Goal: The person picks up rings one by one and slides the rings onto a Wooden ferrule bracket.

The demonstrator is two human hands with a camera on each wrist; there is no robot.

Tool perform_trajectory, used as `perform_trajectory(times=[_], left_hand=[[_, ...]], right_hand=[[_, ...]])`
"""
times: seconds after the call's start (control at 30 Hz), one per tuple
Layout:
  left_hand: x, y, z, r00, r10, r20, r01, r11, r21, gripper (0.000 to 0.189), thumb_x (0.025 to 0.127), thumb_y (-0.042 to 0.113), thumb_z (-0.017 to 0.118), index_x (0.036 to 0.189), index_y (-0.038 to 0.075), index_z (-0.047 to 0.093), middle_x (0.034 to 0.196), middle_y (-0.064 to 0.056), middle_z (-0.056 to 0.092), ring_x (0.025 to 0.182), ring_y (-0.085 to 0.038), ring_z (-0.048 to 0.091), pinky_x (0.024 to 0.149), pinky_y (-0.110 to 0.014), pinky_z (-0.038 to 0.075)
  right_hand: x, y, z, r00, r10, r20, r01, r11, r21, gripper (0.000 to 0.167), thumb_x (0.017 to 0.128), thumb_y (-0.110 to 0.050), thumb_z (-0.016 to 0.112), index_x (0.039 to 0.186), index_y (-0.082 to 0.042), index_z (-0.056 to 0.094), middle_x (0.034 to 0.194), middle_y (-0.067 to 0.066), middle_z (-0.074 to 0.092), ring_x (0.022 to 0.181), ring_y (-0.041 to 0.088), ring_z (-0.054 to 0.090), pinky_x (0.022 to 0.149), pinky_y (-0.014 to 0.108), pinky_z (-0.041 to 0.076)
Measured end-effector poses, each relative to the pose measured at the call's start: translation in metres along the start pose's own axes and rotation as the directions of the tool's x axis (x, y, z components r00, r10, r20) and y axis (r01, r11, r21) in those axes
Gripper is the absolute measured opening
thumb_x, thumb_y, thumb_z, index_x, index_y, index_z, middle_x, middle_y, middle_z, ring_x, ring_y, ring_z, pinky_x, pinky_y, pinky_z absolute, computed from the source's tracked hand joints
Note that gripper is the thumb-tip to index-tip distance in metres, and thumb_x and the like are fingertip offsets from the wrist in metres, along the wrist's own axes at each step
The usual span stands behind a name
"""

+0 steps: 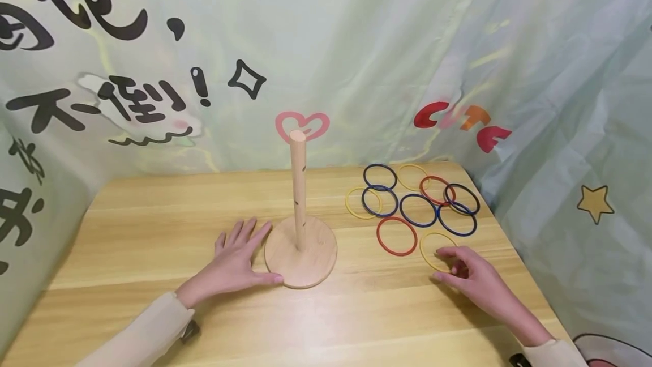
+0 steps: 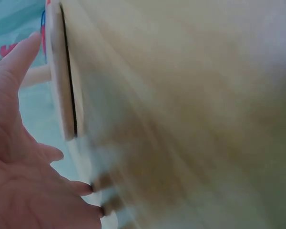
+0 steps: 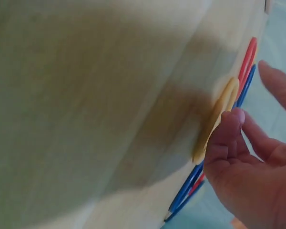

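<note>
A round wooden base point(image 1: 318, 265) with an upright wooden peg point(image 1: 299, 186) stands mid-table. My left hand point(image 1: 231, 268) lies beside the base with fingers spread, its thumb tip and index fingertip right at the left edge. In the left wrist view the base point(image 2: 62, 81) appears edge-on beyond the thumb and fingers. Over the nearest yellow ring point(image 1: 421, 249) hovers my right hand point(image 1: 476, 282), thumb and index finger apart and the other fingers bent under. The right wrist view has this yellow ring point(image 3: 209, 121) flat on the wood, partly behind the fingers.
More thin rings lie spread and partly overlapping at the table's right: a red ring point(image 1: 378, 235), another red ring point(image 1: 420, 186), several blue rings point(image 1: 400, 208), a black ring point(image 1: 479, 203) and two more yellow ones. A printed cloth point(image 1: 356, 61) hangs around the table's back and sides.
</note>
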State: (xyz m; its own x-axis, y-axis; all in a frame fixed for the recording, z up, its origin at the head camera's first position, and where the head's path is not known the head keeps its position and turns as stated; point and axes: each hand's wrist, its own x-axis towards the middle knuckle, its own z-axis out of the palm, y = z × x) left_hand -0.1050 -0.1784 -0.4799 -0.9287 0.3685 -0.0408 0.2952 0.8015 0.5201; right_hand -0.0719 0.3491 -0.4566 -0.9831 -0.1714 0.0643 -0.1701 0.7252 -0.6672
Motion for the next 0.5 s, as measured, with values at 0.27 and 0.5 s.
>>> perform_trajectory(times=[0.27,0.5], left_hand=[[0.01,0.001,-0.004,0.997,0.067,0.04,-0.069,0.996,0.049,0.124,0.077,0.078,0.085,0.172,0.015,0.036,0.174,-0.033,0.019,0.157,-0.064,0.01,0.112,-0.088,0.007],[0.013,0.0,-0.008,0.993,0.098,0.072,-0.103,0.992,0.078,0.126,0.078,0.08,0.082,0.173,0.014,0.034,0.175,-0.033,0.017,0.157,-0.065,0.01,0.109,-0.091,0.008]], right_hand=[[0.003,0.001,0.005,0.999,0.05,-0.007,-0.05,0.995,-0.087,0.028,0.092,-0.012,0.091,0.115,-0.003,0.077,0.093,0.0,0.061,0.077,0.011,0.049,0.065,0.029,0.043],[0.006,0.0,0.008,0.992,0.13,0.003,-0.129,0.988,-0.085,0.014,0.095,-0.011,0.087,0.102,-0.006,0.076,0.089,-0.001,0.064,0.077,0.011,0.054,0.067,0.027,0.047]])
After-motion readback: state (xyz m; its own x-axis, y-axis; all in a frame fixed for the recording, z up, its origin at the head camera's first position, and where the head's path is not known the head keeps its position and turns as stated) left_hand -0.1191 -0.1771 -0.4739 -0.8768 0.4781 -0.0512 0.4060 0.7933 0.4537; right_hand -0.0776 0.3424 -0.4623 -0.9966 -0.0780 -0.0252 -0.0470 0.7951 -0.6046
